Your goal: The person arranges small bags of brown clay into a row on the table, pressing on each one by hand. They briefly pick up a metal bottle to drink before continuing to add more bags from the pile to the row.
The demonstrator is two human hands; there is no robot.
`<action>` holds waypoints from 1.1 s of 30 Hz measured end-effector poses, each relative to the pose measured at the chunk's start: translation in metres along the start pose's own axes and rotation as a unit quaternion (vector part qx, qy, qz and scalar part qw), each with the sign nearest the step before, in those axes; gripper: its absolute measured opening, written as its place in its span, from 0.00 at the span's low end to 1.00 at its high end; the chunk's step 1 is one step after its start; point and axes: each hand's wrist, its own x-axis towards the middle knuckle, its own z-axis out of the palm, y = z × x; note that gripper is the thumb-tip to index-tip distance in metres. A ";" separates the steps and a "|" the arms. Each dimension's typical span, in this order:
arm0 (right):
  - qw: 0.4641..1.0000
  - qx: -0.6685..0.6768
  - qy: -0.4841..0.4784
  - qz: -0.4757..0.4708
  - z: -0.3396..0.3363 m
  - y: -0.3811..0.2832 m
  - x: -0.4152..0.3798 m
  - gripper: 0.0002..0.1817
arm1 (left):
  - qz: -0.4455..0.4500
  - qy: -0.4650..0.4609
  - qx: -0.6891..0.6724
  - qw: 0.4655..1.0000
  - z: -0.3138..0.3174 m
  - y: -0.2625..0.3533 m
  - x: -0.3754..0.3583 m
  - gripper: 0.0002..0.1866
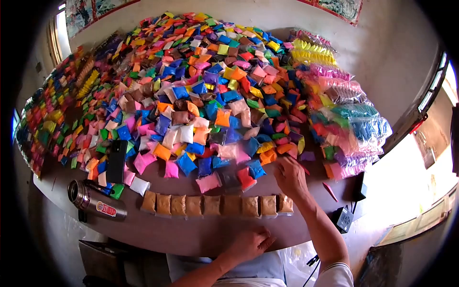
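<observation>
My left hand point(251, 244) rests at the table's front edge, its fingers curled in and nothing showing in them. My right hand point(290, 176) is at the front right of the packet heap, bent downward with fingers drawn together. Whatever those fingers may hold is hidden. Just beyond them lies an orange packet point(268, 157); a blue packet point(256, 169) and a red packet point(246, 179) sit to the left. A row of several brown packets point(213, 205) runs between my hands, its right end just below my right wrist.
A large heap of colourful packets point(222, 117) covers the table point(191, 234). Bundled packet strips point(366, 129) lie at right. A steel flask point(98, 200) lies on its side at left beside a black phone point(116, 161). A pink tool point(330, 192) and black device point(343, 219) are at right.
</observation>
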 end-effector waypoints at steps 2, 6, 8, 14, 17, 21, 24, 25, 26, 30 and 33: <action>0.998 -0.004 0.051 -0.030 0.017 0.001 0.035 0.13 | 0.023 0.028 0.003 0.999 0.004 -0.009 -0.001 0.12; 0.989 -0.010 0.132 -0.066 0.051 0.004 0.106 0.16 | 0.029 -0.051 0.075 0.995 0.016 -0.029 -0.003 0.14; 0.987 -0.012 0.145 -0.072 0.062 0.002 0.133 0.17 | -0.008 -0.100 0.104 0.989 0.007 -0.017 -0.001 0.15; 0.989 0.048 0.096 -0.102 0.114 -0.015 0.158 0.23 | 0.002 -0.051 0.010 0.999 -0.014 0.006 0.007 0.15; 0.970 0.079 0.115 -0.200 0.135 -0.017 0.160 0.18 | 0.000 -0.038 -0.013 0.999 -0.021 0.010 0.009 0.14; 0.949 0.118 0.270 -0.115 0.128 -0.014 0.179 0.13 | -0.001 -0.040 -0.027 0.999 -0.012 -0.002 0.005 0.13; 0.957 0.080 0.278 -0.037 0.102 -0.005 0.209 0.11 | -0.001 -0.003 0.035 0.999 -0.010 0.006 0.003 0.13; 0.974 0.072 0.216 -0.012 0.103 0.011 0.222 0.11 | 0.016 0.045 0.089 0.995 -0.010 0.009 0.003 0.12; 0.979 0.070 0.193 -0.002 0.108 0.024 0.233 0.12 | 0.014 0.045 0.092 0.995 -0.013 0.010 0.004 0.12; 0.992 -0.010 0.084 0.091 0.116 0.042 0.260 0.18 | 0.003 -0.003 0.020 1.000 -0.031 0.023 0.013 0.11; 0.990 -0.044 0.075 0.113 0.124 0.046 0.263 0.25 | -0.012 0.000 0.005 1.000 -0.035 0.030 0.015 0.10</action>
